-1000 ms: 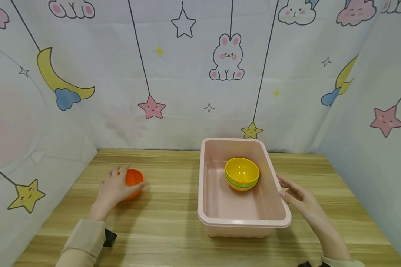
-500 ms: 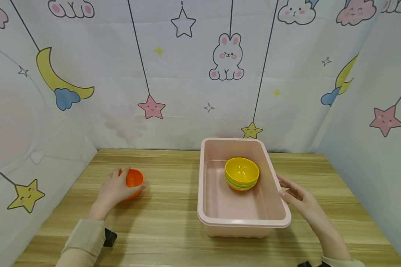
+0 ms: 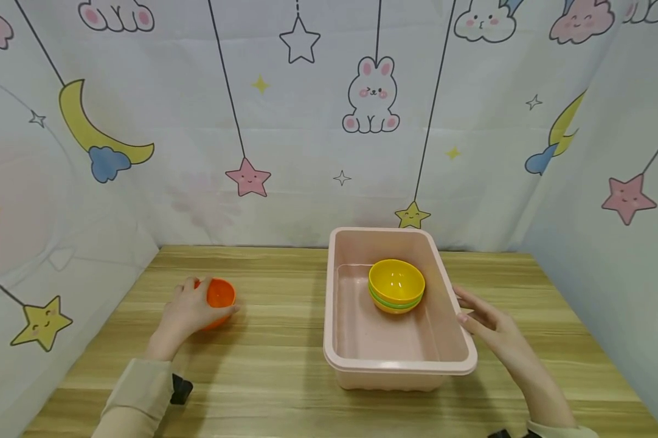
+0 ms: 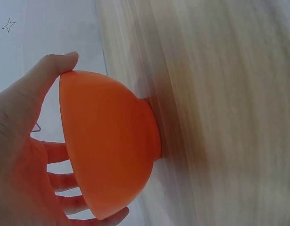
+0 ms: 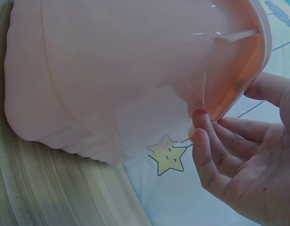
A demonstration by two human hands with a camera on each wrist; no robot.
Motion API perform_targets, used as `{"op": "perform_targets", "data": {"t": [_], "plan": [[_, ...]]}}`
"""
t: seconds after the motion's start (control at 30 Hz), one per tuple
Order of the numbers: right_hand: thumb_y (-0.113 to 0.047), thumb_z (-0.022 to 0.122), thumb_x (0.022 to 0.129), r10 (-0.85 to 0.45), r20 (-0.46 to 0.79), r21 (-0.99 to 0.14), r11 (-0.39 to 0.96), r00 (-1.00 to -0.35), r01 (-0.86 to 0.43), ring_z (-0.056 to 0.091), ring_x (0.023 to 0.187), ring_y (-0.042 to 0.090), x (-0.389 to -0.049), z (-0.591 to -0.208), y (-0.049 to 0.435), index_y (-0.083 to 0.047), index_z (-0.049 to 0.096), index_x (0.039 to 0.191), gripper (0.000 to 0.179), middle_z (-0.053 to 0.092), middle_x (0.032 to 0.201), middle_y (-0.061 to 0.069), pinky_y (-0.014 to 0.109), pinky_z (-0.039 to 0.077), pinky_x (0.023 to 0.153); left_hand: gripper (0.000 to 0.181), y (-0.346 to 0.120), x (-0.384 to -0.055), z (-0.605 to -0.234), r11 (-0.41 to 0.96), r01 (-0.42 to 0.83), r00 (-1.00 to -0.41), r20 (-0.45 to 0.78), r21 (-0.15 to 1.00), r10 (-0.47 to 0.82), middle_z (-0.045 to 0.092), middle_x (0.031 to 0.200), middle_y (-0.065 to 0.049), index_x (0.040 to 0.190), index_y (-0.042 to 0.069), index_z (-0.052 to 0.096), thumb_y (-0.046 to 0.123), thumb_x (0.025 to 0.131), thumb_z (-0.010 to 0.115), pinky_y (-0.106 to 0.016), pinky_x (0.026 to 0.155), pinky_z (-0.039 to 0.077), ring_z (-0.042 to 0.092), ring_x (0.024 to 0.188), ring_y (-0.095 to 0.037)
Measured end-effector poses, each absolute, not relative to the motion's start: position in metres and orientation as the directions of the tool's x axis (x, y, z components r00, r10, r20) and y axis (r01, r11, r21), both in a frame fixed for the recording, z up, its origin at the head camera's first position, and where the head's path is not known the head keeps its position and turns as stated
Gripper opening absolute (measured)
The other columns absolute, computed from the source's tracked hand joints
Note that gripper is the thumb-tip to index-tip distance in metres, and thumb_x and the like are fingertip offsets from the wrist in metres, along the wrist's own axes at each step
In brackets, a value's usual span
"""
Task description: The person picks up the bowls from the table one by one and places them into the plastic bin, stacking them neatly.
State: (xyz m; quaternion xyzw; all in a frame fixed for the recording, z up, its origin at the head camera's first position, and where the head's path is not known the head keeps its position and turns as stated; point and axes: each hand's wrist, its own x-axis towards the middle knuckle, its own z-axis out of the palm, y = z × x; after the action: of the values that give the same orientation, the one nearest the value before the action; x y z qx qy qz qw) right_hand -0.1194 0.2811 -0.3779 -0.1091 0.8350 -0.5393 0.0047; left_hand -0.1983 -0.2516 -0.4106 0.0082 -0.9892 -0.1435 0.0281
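On the left of the table, my left hand (image 3: 188, 311) grips an orange bowl (image 3: 219, 294) by its rim. The left wrist view shows the bowl (image 4: 105, 136) from the side, thumb on one edge and fingers round the opposite edge; its foot is at or just above the wood, which I cannot tell. My right hand (image 3: 490, 319) holds the right rim of a pink plastic bin (image 3: 400, 366), thumb at the rim and fingers under it, as the right wrist view also shows. Inside the bin, toward its back right, sits a stack of bowls, a yellow bowl (image 3: 397, 280) on top and a green bowl (image 3: 397, 302) beneath.
The wood-grain table (image 3: 274, 340) carries both the bin and the orange bowl, with bare wood between them. A white curtain (image 3: 296, 121) printed with stars, moons and rabbits closes off the back and both sides.
The fingers of my left hand have drawn in slightly onto the orange bowl's rim. The bin, the stacked bowls and my right hand stay in place.
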Motion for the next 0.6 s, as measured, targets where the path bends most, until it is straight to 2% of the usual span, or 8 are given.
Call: {"op": "perform_targets", "data": {"t": [0.17,0.43,0.6], "plan": [[-0.021,0.051,0.100,-0.181,0.104,-0.902,0.397,-0.978,-0.169,0.060,0.102,-0.003,-0.1186,-0.3776,0.2809,-0.011,0.036,0.149,0.052,0.054,0.127,-0.017,0.017,0.050,0.085,0.098,-0.2506,-0.1981,-0.4115,0.954,-0.034,-0.998,0.044,0.297,-0.050,0.039,0.130,-0.034,0.142,0.000,0.040,0.067,0.075,0.066,-0.068,0.075,0.045,0.041,0.113,-0.054],[-0.024,0.052,0.100,-0.163,0.090,-0.896,0.417,-0.983,-0.151,0.058,0.106,-0.007,-0.1188,-0.3778,0.2808,-0.014,0.037,0.148,0.052,0.054,0.134,0.002,0.017,0.051,0.087,0.095,-0.2473,-0.1962,-0.4113,0.956,-0.042,-0.997,0.052,0.289,-0.059,0.040,0.128,-0.033,0.139,0.000,0.043,0.065,0.074,0.067,-0.067,0.074,0.046,0.042,0.111,-0.052],[-0.023,0.052,0.100,-0.165,0.091,-0.898,0.414,-0.982,-0.153,0.058,0.106,-0.006,-0.1180,-0.3769,0.2798,-0.014,0.037,0.149,0.052,0.054,0.134,0.001,0.017,0.051,0.086,0.095,-0.2453,-0.1966,-0.4119,0.957,-0.036,-0.997,0.061,0.289,-0.056,0.041,0.128,-0.033,0.139,0.000,0.044,0.066,0.074,0.067,-0.067,0.073,0.046,0.042,0.111,-0.052]]}}
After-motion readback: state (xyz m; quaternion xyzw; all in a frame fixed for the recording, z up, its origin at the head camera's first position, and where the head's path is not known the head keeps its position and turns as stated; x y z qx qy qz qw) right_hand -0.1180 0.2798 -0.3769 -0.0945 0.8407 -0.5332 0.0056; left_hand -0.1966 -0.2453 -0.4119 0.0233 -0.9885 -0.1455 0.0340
